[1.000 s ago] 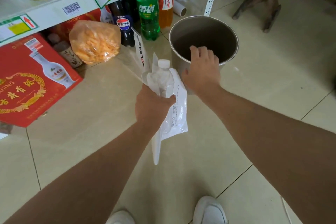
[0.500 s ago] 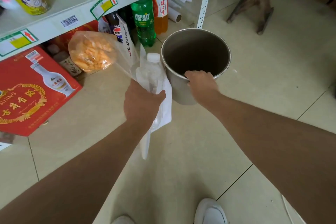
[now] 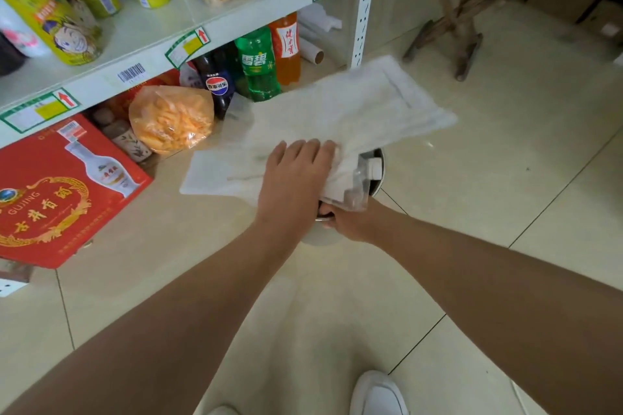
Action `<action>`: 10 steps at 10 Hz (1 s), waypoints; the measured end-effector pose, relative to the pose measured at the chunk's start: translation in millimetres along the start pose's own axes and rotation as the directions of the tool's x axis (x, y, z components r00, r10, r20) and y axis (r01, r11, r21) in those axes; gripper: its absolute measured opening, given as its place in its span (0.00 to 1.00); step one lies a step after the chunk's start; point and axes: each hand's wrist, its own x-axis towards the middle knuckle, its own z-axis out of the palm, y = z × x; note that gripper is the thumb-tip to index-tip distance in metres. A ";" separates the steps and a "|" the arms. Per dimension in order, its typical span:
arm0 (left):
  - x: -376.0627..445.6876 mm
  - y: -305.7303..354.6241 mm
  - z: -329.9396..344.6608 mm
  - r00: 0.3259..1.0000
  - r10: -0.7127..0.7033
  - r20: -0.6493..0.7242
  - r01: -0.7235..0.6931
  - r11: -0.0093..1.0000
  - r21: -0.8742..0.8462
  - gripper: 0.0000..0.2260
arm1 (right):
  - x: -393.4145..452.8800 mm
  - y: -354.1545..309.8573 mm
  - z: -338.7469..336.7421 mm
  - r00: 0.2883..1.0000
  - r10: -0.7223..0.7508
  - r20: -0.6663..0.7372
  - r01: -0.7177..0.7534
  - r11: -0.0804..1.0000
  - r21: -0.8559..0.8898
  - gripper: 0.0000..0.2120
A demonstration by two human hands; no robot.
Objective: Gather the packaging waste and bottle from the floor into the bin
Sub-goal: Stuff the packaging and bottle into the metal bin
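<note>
White plastic packaging [image 3: 354, 111] lies spread over the mouth of the round metal bin [image 3: 313, 237] and hides most of it. My left hand [image 3: 296, 175] is on top of the packaging, palm down, fingers closed on it over the bin. A clear plastic bottle [image 3: 362, 178] with a white cap tilts down into the bin opening just right of that hand. My right hand [image 3: 340, 219] grips the bin's near rim, partly under the packaging.
A white shelf [image 3: 188, 34] with cans and cartons runs along the left. Under it stand soda bottles [image 3: 259, 64], an orange snack bag [image 3: 172, 118] and a red liquor box [image 3: 64, 192]. A wooden stool [image 3: 465, 17] is at the back right. My shoes [image 3: 377, 394] are below.
My left hand swung the packaging and bottle from beside the bin to over its mouth. The bottle tipped from upright down into the opening. My right hand keeps hold of the rim.
</note>
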 end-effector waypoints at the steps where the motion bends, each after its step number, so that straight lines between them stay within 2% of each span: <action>1: 6.4 0.8 0.0 0.991 0.078 0.112 -0.076 0.997 -0.017 0.30 | -8.4 13.0 3.1 0.998 -0.061 -0.008 0.059 0.992 -0.113 0.07; 2: 11.9 -0.1 12.2 0.966 0.071 0.248 -0.037 0.990 -0.138 0.29 | -18.2 7.7 -7.1 0.985 -0.105 0.137 0.129 0.975 -0.179 0.14; 3: 3.7 -1.1 34.0 0.934 0.001 0.358 0.090 0.967 -0.237 0.25 | -21.1 -3.1 -9.4 0.984 -0.049 0.173 0.072 0.989 -0.132 0.09; 4: 1.4 -6.7 49.8 0.903 -0.059 0.425 0.197 0.938 -0.287 0.22 | -23.6 -5.1 -10.4 0.991 -0.048 0.126 0.063 0.991 -0.118 0.13; 5: 4.6 -13.0 58.2 0.834 -0.112 0.540 0.315 0.901 -0.299 0.20 | -23.5 -5.4 -11.6 0.991 -0.060 0.117 0.073 0.991 -0.110 0.11; 6: -1.9 -17.1 67.6 0.723 -0.141 0.676 0.278 0.956 -0.097 0.13 | -27.1 -9.3 -13.2 0.988 -0.085 0.131 0.101 0.987 -0.123 0.08; 7: -8.6 -16.3 77.9 0.620 -0.077 0.781 0.128 0.992 -0.004 0.16 | -32.5 -9.5 -8.3 0.982 -0.139 0.127 0.151 0.984 -0.095 0.09; 8: -3.1 -14.0 81.1 0.584 -0.056 0.810 0.209 0.974 -0.083 0.14 | -33.1 -7.3 -5.8 0.978 -0.186 0.094 0.194 0.978 -0.080 0.07; 9: -1.4 -15.1 95.9 0.487 -0.039 0.873 0.257 0.961 -0.100 0.18 | -35.1 -8.7 -8.0 0.973 -0.210 0.093 0.217 0.973 -0.076 0.08; 10: -2.6 -21.5 111.2 0.379 -0.158 0.912 0.372 0.928 0.006 0.20 | -41.4 -13.4 -12.0 0.976 -0.181 0.118 0.192 0.978 -0.082 0.09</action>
